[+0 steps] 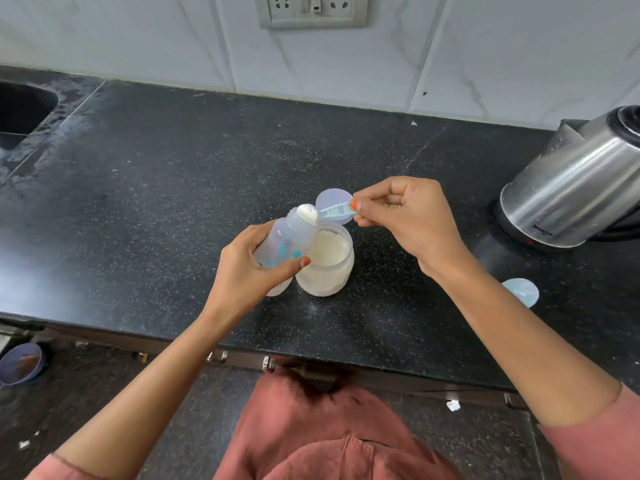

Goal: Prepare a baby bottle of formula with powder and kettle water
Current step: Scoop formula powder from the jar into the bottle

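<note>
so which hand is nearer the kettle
Right. The right hand, pinching the scoop, is a short way to the left of the kettle; the left hand, gripping the bottle, is farther left, past the jar.

Scoop of powder at bottle mouth, over open jar.

L hand (242,268) grips clear baby bottle (284,240), tilted w/ mouth toward 1 o'clock, held against the 10 o'clock side of the open powder jar (327,268) on the black counter (173,185). R hand (405,216) pinches the handle of a blue scoop (329,212) btwn thumb & fingers; scoop bowl, heaped w/ white powder, sits at the bottle mouth. Round pale lid (337,199) at jar's 12 o'clock, partly behind scoop. Steel kettle (575,188) on its base at frame's 3 o'clock. Small clear dome cap (521,292) at jar's 3–4 o'clock, beside R forearm. Sink (20,112) at frame's 10 o'clock, wall socket (311,10) at 12, purple bowl (22,363) below counter level at 8.
</note>
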`<state>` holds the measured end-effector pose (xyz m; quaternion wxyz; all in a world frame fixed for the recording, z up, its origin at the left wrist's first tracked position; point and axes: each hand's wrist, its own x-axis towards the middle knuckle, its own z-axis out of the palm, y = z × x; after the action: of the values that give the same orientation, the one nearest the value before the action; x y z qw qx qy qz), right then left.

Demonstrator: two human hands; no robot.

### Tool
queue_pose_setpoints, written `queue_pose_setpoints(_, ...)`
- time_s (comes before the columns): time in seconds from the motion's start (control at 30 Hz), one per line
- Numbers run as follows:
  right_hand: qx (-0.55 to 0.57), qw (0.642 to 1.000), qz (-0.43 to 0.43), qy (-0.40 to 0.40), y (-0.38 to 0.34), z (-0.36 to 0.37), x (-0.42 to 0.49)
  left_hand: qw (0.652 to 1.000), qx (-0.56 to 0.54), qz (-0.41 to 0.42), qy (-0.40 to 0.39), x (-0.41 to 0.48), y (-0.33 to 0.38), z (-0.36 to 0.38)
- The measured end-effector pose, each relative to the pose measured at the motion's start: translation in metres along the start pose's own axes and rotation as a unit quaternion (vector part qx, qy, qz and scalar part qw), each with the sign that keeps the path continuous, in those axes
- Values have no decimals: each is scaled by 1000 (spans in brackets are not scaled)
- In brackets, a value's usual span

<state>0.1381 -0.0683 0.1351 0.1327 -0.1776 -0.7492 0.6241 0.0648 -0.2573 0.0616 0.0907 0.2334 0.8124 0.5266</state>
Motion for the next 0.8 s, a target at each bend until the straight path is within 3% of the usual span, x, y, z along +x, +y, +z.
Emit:
queue_pose_setpoints(0.27, -122, 983, -132, 23, 7, 6, -10, 1000, -21, -15, -11, 4, 6, 5)
queue_pose_setpoints(0.57, -152, 963, -223, 23, 19, 1, -9, 999, -38, -25, -20, 9, 9, 4)
queue_pose_setpoints(0.8, -133, 960, -244, 30, 27, 0, -11, 998, -53, -27, -20, 10, 12, 4)
